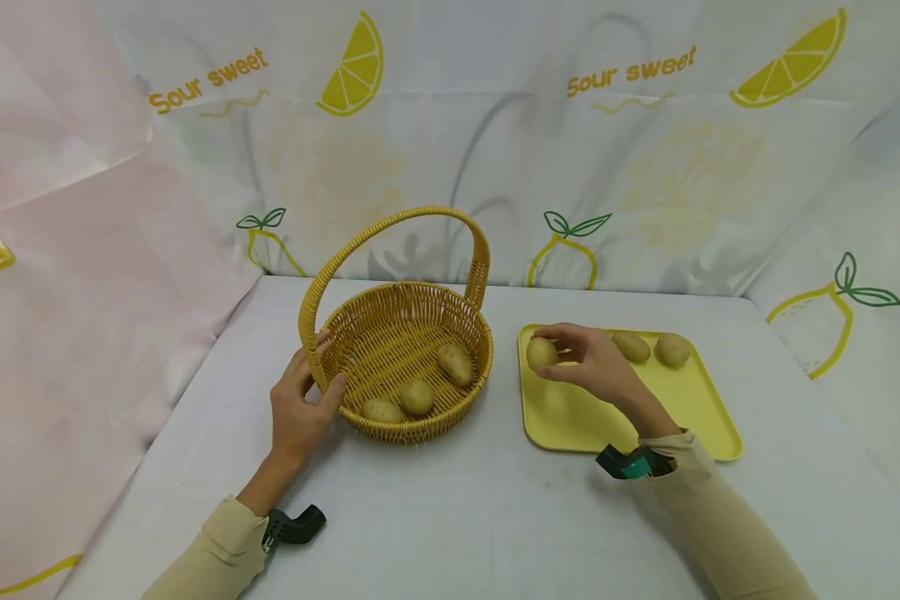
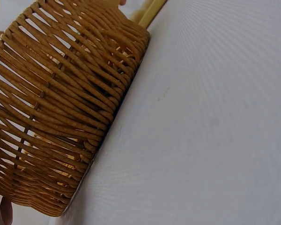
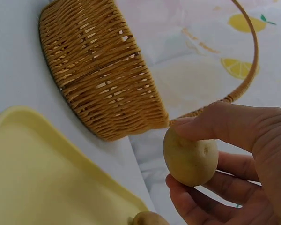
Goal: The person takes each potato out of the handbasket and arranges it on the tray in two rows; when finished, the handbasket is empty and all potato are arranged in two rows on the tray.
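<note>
My right hand (image 1: pixel 596 360) pinches a small potato (image 3: pixel 190 157) between thumb and fingers, over the back left corner of the yellow tray (image 1: pixel 570 421). Two more potatoes lie along the tray's back edge, one oblong (image 1: pixel 632 347) and one rounder (image 1: pixel 673 350). With thumb and fingers at its left side, my left hand (image 1: pixel 300 408) grips the wicker basket (image 1: pixel 420 287) by the rim, near the foot of the arched handle (image 1: pixel 390 223). Inside the basket are three potatoes: one at the right (image 1: pixel 456 364), one round (image 1: pixel 417 397) and one at the front (image 1: pixel 382 410).
A white cloth covers the table (image 1: pixel 450 517). Behind it hangs a lemon-print backdrop (image 1: pixel 450 150), with pinkish cloth (image 1: pixel 82 208) at the left. The basket and tray stand side by side with a narrow gap between them.
</note>
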Demonstrator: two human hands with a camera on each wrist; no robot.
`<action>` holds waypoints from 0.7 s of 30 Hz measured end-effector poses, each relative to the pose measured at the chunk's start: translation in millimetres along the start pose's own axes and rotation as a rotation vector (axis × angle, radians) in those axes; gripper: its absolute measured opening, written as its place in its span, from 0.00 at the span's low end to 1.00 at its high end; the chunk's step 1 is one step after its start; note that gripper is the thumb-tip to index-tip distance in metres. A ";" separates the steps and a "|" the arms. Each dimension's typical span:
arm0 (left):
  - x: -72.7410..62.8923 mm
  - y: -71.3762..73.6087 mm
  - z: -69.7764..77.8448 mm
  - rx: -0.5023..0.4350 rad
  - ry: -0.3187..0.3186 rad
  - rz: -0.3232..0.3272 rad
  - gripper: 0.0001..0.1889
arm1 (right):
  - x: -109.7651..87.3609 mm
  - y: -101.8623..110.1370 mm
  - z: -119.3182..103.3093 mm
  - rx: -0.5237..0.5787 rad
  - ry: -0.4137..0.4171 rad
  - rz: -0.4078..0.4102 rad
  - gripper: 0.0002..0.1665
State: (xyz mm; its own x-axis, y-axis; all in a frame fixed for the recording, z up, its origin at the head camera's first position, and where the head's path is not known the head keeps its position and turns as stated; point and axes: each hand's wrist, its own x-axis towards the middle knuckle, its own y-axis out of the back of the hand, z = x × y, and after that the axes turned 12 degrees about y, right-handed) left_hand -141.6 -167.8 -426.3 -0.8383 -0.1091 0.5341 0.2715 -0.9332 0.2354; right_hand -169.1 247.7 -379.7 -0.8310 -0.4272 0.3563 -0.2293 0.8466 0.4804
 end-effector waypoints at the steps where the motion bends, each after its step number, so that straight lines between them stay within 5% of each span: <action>1: 0.2 0.1 -4.2 0.007 0.001 -0.003 0.26 | -1.4 0.3 0.8 -0.002 0.001 0.002 0.28; 6: 0.2 1.0 -25.3 0.014 0.007 -0.012 0.26 | -7.6 1.0 6.7 -0.011 0.005 0.010 0.29; 11: -0.2 2.0 -29.5 0.005 0.006 -0.020 0.26 | -13.2 0.2 14.3 -0.012 0.027 0.011 0.30; 21: -0.5 0.4 5.8 -0.006 0.003 -0.007 0.25 | -21.9 -4.2 23.0 -0.062 0.028 0.028 0.28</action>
State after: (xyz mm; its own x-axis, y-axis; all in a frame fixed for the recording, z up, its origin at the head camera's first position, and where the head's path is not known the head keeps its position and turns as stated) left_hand -138.4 -166.1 -421.8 -0.8413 -0.1039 0.5305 0.2629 -0.9361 0.2336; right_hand -161.6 260.8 -408.0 -0.8221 -0.4128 0.3921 -0.1731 0.8373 0.5186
